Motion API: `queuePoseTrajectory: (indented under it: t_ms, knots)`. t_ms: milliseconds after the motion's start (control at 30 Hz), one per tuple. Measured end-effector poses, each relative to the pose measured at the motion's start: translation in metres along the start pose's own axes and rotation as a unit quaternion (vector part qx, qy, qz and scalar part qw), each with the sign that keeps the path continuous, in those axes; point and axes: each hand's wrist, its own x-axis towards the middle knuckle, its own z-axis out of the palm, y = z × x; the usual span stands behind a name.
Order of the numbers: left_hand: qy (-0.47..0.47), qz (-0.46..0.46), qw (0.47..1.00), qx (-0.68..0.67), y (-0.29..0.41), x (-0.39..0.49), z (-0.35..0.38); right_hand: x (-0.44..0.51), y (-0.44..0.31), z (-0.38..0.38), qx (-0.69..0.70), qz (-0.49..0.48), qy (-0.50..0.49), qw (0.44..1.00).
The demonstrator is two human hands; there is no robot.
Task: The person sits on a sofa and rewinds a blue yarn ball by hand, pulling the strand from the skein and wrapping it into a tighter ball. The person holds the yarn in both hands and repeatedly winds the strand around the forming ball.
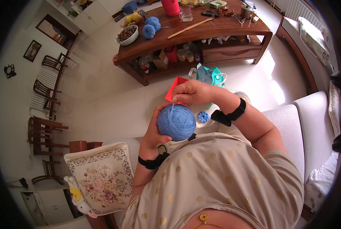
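Observation:
A large ball of blue yarn (176, 123) rests in my left hand (152, 128), whose fingers and thumb curl around its left side. Just above the ball, my right hand (192, 92) pinches a strand of the same yarn (172, 110) between thumb and fingers. The strand runs down over the front of the ball. Below my right forearm lies a small round blue crocheted or wound yarn piece (203, 117). Behind my right hand stand a red box or bag (174, 86) and a teal gift bag (216, 73) with white handles.
A wooden coffee table (159, 41) stands ahead, holding blue yarn balls (151, 27), a basket of grapes (127, 35), a glass mug (186, 14) and a wooden stick (191, 27). An embroidered cushion (101, 177) leans at my left on the sofa (287, 123).

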Motion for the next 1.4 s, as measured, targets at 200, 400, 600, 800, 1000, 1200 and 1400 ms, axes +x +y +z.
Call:
queuePoseTrajectory:
  t_ms: [200, 400, 600, 800, 1000, 1200, 1400]
  knots:
    - [0.050, 0.107, 0.983, -0.143, -0.008, 0.004, -0.004, -0.024, 0.048, 0.036, -0.070, 0.025, 0.048, 0.996]
    - [0.172, 0.069, 0.978, 0.096, -0.013, 0.009, -0.020, -0.042, 0.007, 0.053, -0.141, 0.036, -0.193, 0.970]
    - [0.021, -0.015, 0.988, 0.151, -0.021, 0.008, 0.005, -0.011, -0.012, 0.011, -0.055, -0.052, -0.019, 0.997]
    - [0.033, 0.022, 0.997, -0.068, -0.026, -0.011, -0.001, -0.019, 0.040, 0.024, -0.058, 0.073, 0.051, 0.994]
    - [0.126, 0.041, 0.966, -0.220, -0.025, -0.014, -0.032, -0.055, 0.052, 0.048, -0.157, 0.035, -0.073, 0.984]
    - [0.115, 0.052, 0.981, 0.145, -0.026, 0.007, -0.011, -0.047, 0.005, 0.044, -0.126, -0.012, -0.164, 0.978]
    - [0.016, -0.034, 0.976, 0.214, -0.022, 0.009, 0.000, -0.018, -0.015, 0.005, -0.038, -0.040, -0.094, 0.994]
